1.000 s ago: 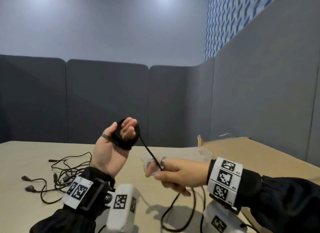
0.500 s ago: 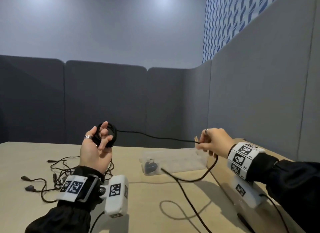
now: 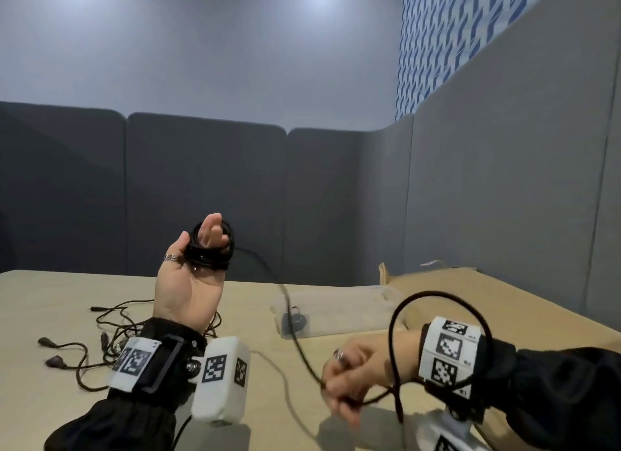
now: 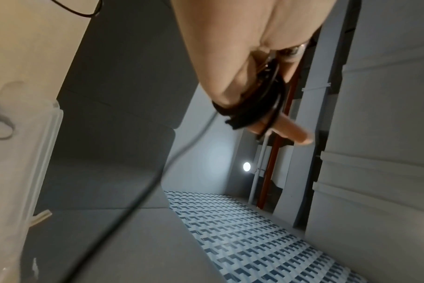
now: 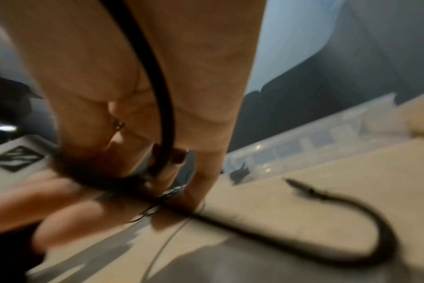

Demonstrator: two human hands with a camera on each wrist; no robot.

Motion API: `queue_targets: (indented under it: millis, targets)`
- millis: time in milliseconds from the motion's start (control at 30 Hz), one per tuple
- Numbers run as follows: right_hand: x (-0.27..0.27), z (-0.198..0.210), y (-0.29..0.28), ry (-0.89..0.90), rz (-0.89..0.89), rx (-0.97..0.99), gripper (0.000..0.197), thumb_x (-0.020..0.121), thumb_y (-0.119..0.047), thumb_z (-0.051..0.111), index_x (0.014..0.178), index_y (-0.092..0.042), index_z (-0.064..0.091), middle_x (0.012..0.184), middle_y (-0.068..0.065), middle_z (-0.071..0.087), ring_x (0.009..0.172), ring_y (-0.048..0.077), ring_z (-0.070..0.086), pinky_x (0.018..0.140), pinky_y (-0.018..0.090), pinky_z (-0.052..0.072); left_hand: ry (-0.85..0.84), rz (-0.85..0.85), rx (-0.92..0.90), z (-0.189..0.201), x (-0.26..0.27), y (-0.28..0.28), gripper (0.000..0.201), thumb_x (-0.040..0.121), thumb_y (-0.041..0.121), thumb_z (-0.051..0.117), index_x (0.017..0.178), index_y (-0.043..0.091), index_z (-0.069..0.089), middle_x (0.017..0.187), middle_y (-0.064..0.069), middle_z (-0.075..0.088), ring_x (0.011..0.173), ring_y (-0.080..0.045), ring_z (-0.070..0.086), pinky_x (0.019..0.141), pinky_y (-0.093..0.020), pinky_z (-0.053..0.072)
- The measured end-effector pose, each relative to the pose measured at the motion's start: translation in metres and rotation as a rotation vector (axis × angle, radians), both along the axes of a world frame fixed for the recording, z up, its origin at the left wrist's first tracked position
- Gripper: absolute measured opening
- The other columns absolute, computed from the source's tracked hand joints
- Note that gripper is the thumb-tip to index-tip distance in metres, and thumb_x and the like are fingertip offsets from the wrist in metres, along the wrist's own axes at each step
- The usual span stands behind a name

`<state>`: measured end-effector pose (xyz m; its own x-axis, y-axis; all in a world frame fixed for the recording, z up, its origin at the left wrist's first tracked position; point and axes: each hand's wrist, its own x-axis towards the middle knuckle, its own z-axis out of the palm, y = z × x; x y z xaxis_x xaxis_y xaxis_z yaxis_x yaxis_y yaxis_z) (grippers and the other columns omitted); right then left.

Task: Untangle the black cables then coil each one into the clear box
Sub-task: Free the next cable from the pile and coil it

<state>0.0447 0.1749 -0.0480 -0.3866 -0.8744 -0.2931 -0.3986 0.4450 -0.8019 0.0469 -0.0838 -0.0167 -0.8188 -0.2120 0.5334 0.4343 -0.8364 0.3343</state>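
Observation:
My left hand (image 3: 198, 249) is raised above the table with its palm toward me. A black cable coil (image 3: 211, 252) is wound round its fingers, and the thumb lies against it; the left wrist view shows the coil (image 4: 254, 109) on the fingers too. The free cable (image 3: 295, 336) runs down from the coil to my right hand (image 3: 337, 392), which pinches it low at the front right. Beyond the pinch it arcs over my right wrist, and its plug end (image 5: 303, 188) is blurred above the table. The clear box (image 3: 336, 313) lies behind on the table with one small coiled cable (image 3: 295, 320) inside.
A tangle of thin black cables (image 3: 111, 333) with loose plugs lies on the beige table (image 3: 50, 299) at the left. A flat cardboard sheet (image 3: 470, 289) covers the right side. Grey partition panels (image 3: 201, 188) enclose the table at the back and right.
My right hand swung from high near the cardboard down to the front, carrying the cable into a loop over its wrist. The left hand stays raised with the coil.

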Motion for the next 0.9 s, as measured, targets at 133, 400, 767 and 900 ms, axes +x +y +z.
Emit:
queue_targets:
  millis: [133, 400, 767, 900]
  targets:
    - [0.017, -0.004, -0.012, -0.049, 0.166, 0.042, 0.025, 0.1, -0.003, 0.036, 0.086, -0.006, 0.057, 0.072, -0.02, 0.06, 0.067, -0.005, 0.052, 0.074, 0.015, 0.04, -0.104, 0.112, -0.023, -0.001, -0.008, 0.003, 0.039, 0.095, 0.02, 0.042, 0.128, 0.001, 0.046, 0.117, -0.01, 0.067, 0.107, -0.019, 0.065, 0.09, -0.033, 0.049]
    - [0.02, 0.038, 0.0, -0.099, 0.243, -0.178, 0.014, 0.093, -0.026, 0.048, 0.091, -0.019, 0.06, 0.069, -0.014, 0.055, 0.061, 0.001, 0.051, 0.068, 0.023, 0.042, -0.185, 0.443, -0.476, -0.008, -0.019, 0.009, 0.024, 0.102, 0.015, 0.032, 0.115, 0.001, 0.046, 0.096, -0.014, 0.072, 0.087, -0.026, 0.071, 0.092, -0.036, 0.045]
    - [-0.029, 0.078, 0.049, 0.029, -0.343, -0.533, 0.029, 0.086, -0.041, 0.059, 0.093, -0.013, 0.059, 0.066, 0.006, 0.057, 0.051, 0.017, 0.055, 0.049, 0.027, 0.049, -0.119, 0.363, -1.467, -0.018, 0.007, 0.031, 0.043, 0.078, 0.04, 0.071, 0.081, -0.002, 0.061, 0.049, 0.002, 0.049, 0.043, -0.009, 0.039, 0.041, -0.014, 0.028]
    - [-0.041, 0.053, 0.069, 0.086, -0.583, -0.241, 0.034, 0.095, -0.036, 0.043, 0.113, -0.011, 0.058, 0.08, 0.011, 0.065, 0.058, 0.028, 0.061, 0.054, 0.03, 0.05, -0.23, 0.538, -1.181, -0.018, -0.003, 0.013, 0.026, 0.092, 0.022, 0.057, 0.072, 0.006, 0.064, 0.044, 0.001, 0.038, 0.042, -0.013, 0.032, 0.044, -0.021, 0.023]
